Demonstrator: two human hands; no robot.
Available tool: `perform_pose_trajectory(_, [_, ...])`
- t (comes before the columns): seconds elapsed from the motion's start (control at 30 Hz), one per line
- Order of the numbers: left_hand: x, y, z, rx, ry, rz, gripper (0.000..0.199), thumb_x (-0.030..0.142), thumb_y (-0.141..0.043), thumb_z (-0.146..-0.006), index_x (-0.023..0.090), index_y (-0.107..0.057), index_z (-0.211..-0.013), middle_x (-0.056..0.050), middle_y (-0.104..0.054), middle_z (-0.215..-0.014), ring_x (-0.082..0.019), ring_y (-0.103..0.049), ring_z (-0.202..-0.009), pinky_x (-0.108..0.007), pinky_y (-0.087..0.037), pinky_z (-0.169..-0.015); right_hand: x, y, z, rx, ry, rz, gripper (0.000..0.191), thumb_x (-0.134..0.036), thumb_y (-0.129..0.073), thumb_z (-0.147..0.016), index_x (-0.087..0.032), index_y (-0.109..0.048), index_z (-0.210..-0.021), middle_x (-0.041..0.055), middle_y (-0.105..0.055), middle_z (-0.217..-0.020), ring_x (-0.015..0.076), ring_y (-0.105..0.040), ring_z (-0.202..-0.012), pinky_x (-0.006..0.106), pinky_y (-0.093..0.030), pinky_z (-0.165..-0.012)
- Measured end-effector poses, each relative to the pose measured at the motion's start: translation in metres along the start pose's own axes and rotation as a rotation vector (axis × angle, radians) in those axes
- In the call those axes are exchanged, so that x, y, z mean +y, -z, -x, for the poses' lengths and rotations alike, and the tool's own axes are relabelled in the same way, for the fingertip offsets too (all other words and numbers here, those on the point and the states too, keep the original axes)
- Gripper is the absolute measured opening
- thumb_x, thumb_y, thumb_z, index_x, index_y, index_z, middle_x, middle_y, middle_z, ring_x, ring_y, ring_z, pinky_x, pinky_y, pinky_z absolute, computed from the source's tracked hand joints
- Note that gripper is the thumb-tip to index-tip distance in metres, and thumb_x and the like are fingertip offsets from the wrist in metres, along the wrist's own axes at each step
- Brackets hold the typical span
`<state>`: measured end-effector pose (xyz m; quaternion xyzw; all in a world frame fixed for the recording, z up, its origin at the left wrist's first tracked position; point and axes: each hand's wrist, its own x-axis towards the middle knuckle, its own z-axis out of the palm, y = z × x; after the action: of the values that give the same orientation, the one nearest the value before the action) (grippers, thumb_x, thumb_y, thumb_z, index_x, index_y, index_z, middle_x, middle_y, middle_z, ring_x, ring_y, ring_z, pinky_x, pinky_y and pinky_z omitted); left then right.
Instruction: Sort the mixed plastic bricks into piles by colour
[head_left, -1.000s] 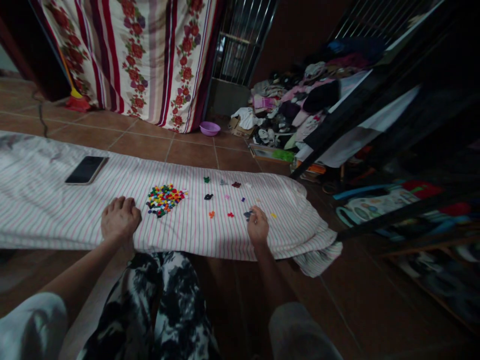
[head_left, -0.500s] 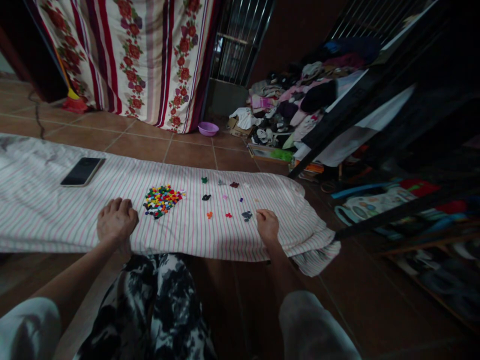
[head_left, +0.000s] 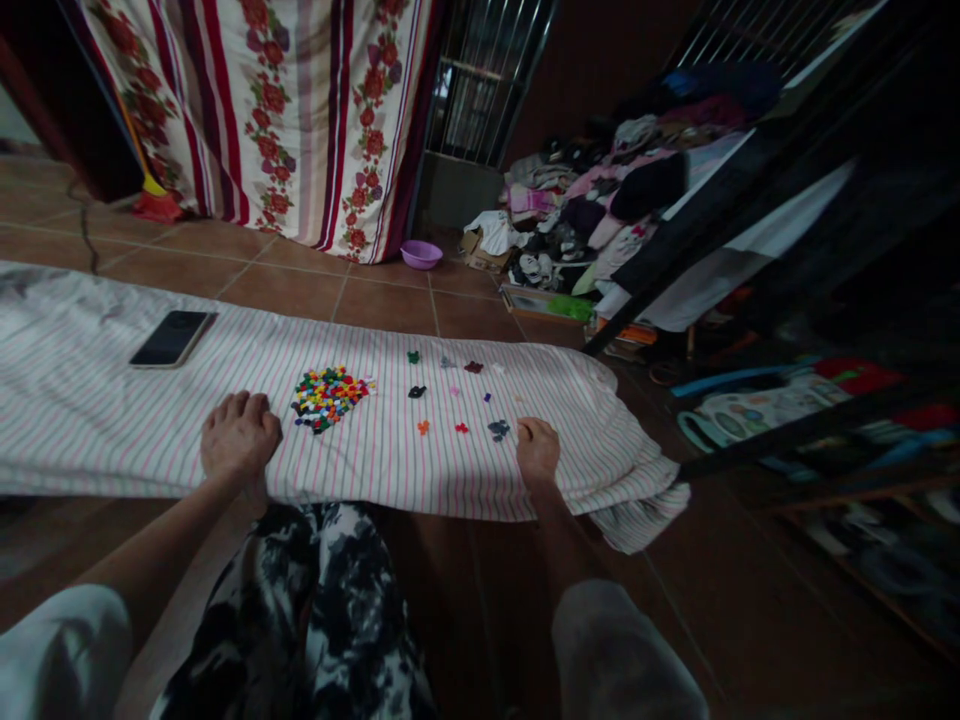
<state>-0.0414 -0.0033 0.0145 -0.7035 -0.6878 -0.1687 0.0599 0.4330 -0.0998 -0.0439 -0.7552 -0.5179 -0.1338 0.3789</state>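
Left of the bead pile [head_left: 328,398], the left hand [head_left: 240,436] lies loosely spread; right of it, beside grey beads [head_left: 499,430], the right hand [head_left: 538,448] curls; its hold I can't tell.

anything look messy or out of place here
Yes, mainly the clothes, heaped in a tangle near the barred window rather than folded. The striped cloth is also bunched up at its right end. The colored pieces beside the left hand show no obvious damage.

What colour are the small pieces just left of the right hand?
The small pieces are dark bluish grey, clearest in head view.
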Motion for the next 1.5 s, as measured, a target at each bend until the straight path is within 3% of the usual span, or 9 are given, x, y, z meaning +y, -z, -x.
perform_pose_trajectory(0.27, [-0.001,-0.003,-0.001,0.0,0.011,-0.006,0.038,0.03,-0.031,-0.089,0.018,-0.058,-0.115,-0.013,-0.055,-0.13,-0.028,-0.048,-0.121,-0.043,-0.037,-0.098,0.001,-0.001,-0.001,0.012,-0.013,-0.021,0.022,-0.024,-0.045,-0.081,-0.02,-0.067,-0.08,0.0111,-0.069,-0.091,0.0245,-0.059,-0.089,0.041,-0.043,-0.088])
perform_pose_trajectory(0.4, [-0.002,-0.003,-0.001,-0.004,0.008,-0.005,0.036,0.029,-0.034,-0.089,0.018,-0.057,-0.114,-0.013,-0.056,-0.128,-0.029,-0.048,-0.12,-0.042,-0.037,-0.098,-0.001,0.003,-0.002,0.101,0.0,-0.017,0.027,-0.03,-0.044,-0.085,-0.018,-0.068,-0.084,0.014,-0.068,-0.099,0.0259,-0.059,-0.098,0.045,-0.042,-0.092])
perform_pose_trajectory(0.53, [-0.002,-0.003,-0.001,0.006,-0.003,-0.002,0.035,0.028,-0.035,-0.088,0.017,-0.058,-0.112,-0.013,-0.057,-0.124,-0.029,-0.049,-0.117,-0.043,-0.038,-0.096,-0.026,0.013,-0.002,0.159,0.038,-0.063,0.033,-0.034,-0.042,-0.089,-0.017,-0.069,-0.089,0.0153,-0.068,-0.1,0.0264,-0.06,-0.099,0.046,-0.044,-0.092])
perform_pose_trajectory(0.67, [-0.002,-0.003,0.0,0.019,0.007,0.031,0.037,0.028,-0.033,-0.089,0.017,-0.058,-0.114,-0.014,-0.056,-0.126,-0.029,-0.047,-0.121,-0.043,-0.035,-0.099,-0.085,0.014,0.007,-0.037,0.088,-0.273,0.031,-0.036,-0.045,-0.091,-0.018,-0.069,-0.1,0.0112,-0.07,-0.096,0.0219,-0.063,-0.089,0.038,-0.051,-0.081])
perform_pose_trajectory(0.8, [-0.002,-0.003,0.0,0.005,0.018,0.068,0.037,0.027,-0.034,-0.088,0.017,-0.059,-0.114,-0.014,-0.055,-0.128,-0.029,-0.046,-0.123,-0.044,-0.034,-0.1,-0.137,-0.006,0.021,-0.301,0.184,-0.396,0.027,-0.031,-0.05,-0.088,-0.02,-0.07,-0.103,0.0105,-0.069,-0.107,0.022,-0.063,-0.096,0.036,-0.053,-0.081])
perform_pose_trajectory(1.0, [-0.004,-0.008,0.001,0.063,-0.011,0.039,0.037,0.027,-0.034,-0.089,0.016,-0.06,-0.112,-0.015,-0.057,-0.127,-0.031,-0.045,-0.124,-0.044,-0.034,-0.101,-0.156,-0.034,0.031,-0.471,0.197,-0.211,0.026,-0.022,-0.058,-0.083,-0.02,-0.071,-0.106,0.0096,-0.068,-0.112,0.0243,-0.06,-0.106,0.042,-0.045,-0.096])
perform_pose_trajectory(1.23, [-0.005,-0.011,0.001,0.088,-0.013,0.026,0.037,0.027,-0.035,-0.088,0.015,-0.061,-0.112,-0.015,-0.058,-0.126,-0.032,-0.046,-0.123,-0.045,-0.035,-0.1,-0.168,-0.042,0.038,-0.466,0.184,-0.24,0.024,-0.018,-0.053,-0.085,-0.021,-0.072,-0.099,0.008,-0.069,-0.104,0.0222,-0.06,-0.098,0.037,-0.046,-0.09])
perform_pose_trajectory(1.5, [-0.006,-0.013,0.001,0.106,-0.02,0.057,0.037,0.026,-0.037,-0.088,0.015,-0.061,-0.113,-0.016,-0.058,-0.125,-0.032,-0.046,-0.124,-0.046,-0.035,-0.101,-0.179,-0.044,0.049,-0.342,0.134,-0.265,0.023,-0.021,-0.048,-0.087,-0.019,-0.07,-0.094,0.0087,-0.068,-0.099,0.0213,-0.059,-0.091,0.036,-0.046,-0.086])
